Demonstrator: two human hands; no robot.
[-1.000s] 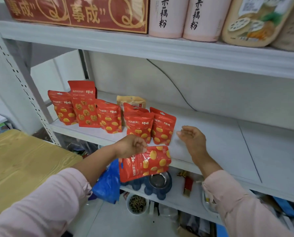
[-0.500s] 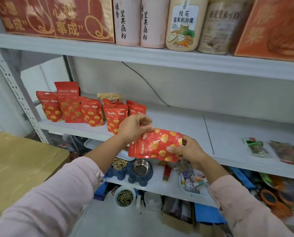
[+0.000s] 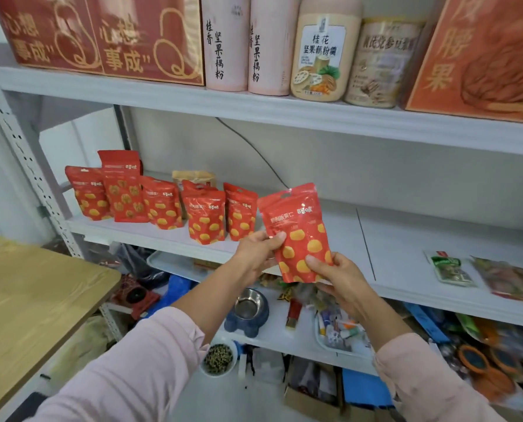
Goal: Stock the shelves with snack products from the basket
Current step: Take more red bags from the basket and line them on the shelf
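A red snack pouch with yellow dots (image 3: 296,229) is held upright in front of the middle shelf (image 3: 339,239). My left hand (image 3: 255,254) pinches its left edge with the thumb on the front. My right hand (image 3: 336,277) grips its lower right corner. Several matching red pouches (image 3: 207,216) stand in a row on the left of the same shelf, just left of the held one. The basket is not in view.
A wooden table (image 3: 31,296) juts in at the left. Flat snack packets (image 3: 450,268) lie on the shelf's right end. Boxes and canisters (image 3: 324,53) fill the top shelf. The lower shelf holds a pet bowl (image 3: 248,309), a tray of small items and clutter.
The pouch has gone from hanging sideways in my left hand to upright in both hands. My right hand came off the shelf and took its lower corner. The view shifted right.
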